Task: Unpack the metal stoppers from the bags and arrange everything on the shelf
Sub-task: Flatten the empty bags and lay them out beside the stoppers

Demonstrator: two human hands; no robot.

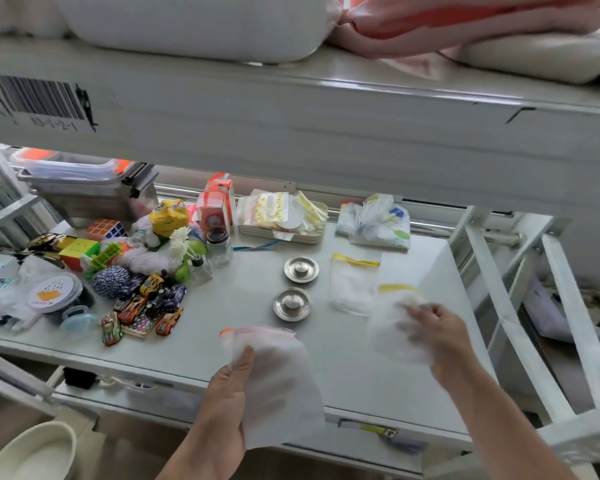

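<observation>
Two round metal stoppers lie bare on the grey shelf [243, 299], one farther back [301, 269] and one nearer [292, 304]. My left hand [227, 386] grips a frosted bag with an orange zip strip [274, 372] over the shelf's front edge. My right hand [433, 332] holds a blurred frosted bag with a yellow zip strip [397, 327]. Just behind it, a yellow-strip bag [352, 284] lies flat on the shelf. I cannot tell what the held bags contain.
Toy cars [142, 311], puzzle cubes [78, 251], yarn and small glass jars [219, 247] crowd the shelf's left half. A tray of packets [281, 216] and a printed bag [374, 220] sit at the back. An upper shelf beam [326, 109] hangs overhead; frame struts [499, 289] stand right.
</observation>
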